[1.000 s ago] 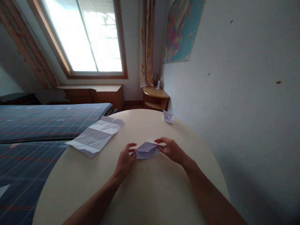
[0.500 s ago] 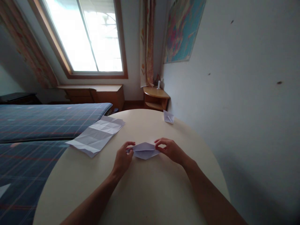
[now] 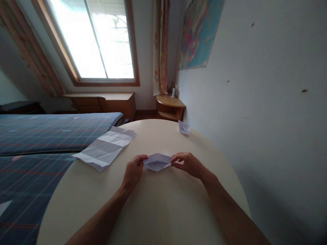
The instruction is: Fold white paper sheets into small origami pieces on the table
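Note:
A folded piece of white paper (image 3: pixel 157 165), long and pointed at both ends with a lengthwise opening along its middle, is held over the round table (image 3: pixel 158 207). My left hand (image 3: pixel 134 170) pinches its left tip between thumb and fingers. At the opposite tip, my right hand (image 3: pixel 187 164) has a similar pinch, closed on the paper. The fingers cover both ends of it. Whether its underside touches the tabletop, I cannot tell.
Creased white sheets (image 3: pixel 106 148) lie at the table's left edge, overhanging it. A small folded paper (image 3: pixel 184 127) stands near the far right edge. A plaid mattress (image 3: pixel 51 132) borders the left side; a white wall (image 3: pixel 268 119) runs along the right.
The folded paper's middle opening has spread wider, and its ends are a little closer together. My right hand's fingers have closed nearer its right tip.

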{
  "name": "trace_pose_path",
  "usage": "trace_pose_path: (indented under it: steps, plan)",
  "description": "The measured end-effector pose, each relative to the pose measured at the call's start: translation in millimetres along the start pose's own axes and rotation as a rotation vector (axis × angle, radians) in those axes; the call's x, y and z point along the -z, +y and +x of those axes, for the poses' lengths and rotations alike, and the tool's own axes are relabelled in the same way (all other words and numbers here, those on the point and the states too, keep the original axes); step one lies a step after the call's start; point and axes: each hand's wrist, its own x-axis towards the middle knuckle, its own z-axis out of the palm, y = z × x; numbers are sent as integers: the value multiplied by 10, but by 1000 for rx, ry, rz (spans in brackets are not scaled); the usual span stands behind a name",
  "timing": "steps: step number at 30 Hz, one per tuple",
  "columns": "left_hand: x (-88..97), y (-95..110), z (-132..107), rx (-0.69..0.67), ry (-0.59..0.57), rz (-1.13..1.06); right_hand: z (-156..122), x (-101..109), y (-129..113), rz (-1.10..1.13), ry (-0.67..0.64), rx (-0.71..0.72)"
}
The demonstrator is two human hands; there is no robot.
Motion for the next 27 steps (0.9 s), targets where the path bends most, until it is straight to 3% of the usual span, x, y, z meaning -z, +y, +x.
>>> trace_pose_path:
  steps: [6,9,14,19,27]
  plan:
    - [-15,-14,-23,45,37,-40,-4,23,74,-88,93,-103]
    - [-46,-109,-28,38,2,107,1,58,92,-111,192,-145]
    - [-116,-269,-55,-109,-78,404,12,95,137,-170,355,-209]
    - [-115,-256,-80,-142,-204,604,72,105,224,-303,508,-263]
    - [-90,-186,-73,-145,-235,638,462,130,365,-578,521,-418]
